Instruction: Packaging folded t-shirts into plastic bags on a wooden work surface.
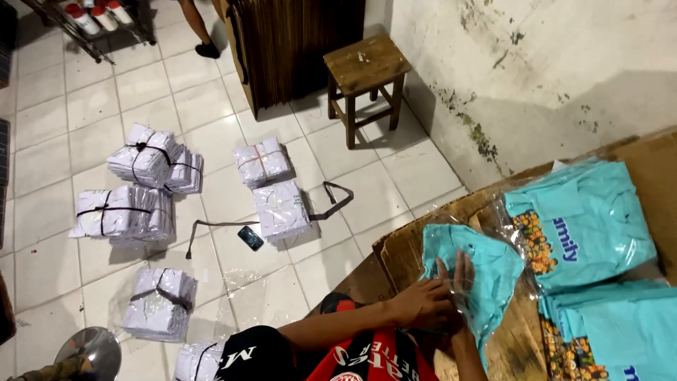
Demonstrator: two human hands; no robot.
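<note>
A folded teal shirt (486, 271) in a clear plastic bag lies on a brown cardboard sheet (398, 247) in front of me. My left hand (422, 305) reaches across from the left and grips the shirt's near edge. My right hand (462, 282) rests beside it, fingers stretched up over the fabric under the plastic film, holding the same shirt. To the right, apart from both hands, lies a bagged teal shirt (582, 222) with a printed front. A stack of more teal shirts (613, 331) sits below it.
Several bundles of white packets tied with dark straps (148, 159) (282, 208) lie on the white tiled floor, with a phone (250, 238) among them. A wooden stool (367, 70) stands by the stained wall, next to a dark cabinet (282, 49). Another person's foot (206, 48) shows at the top.
</note>
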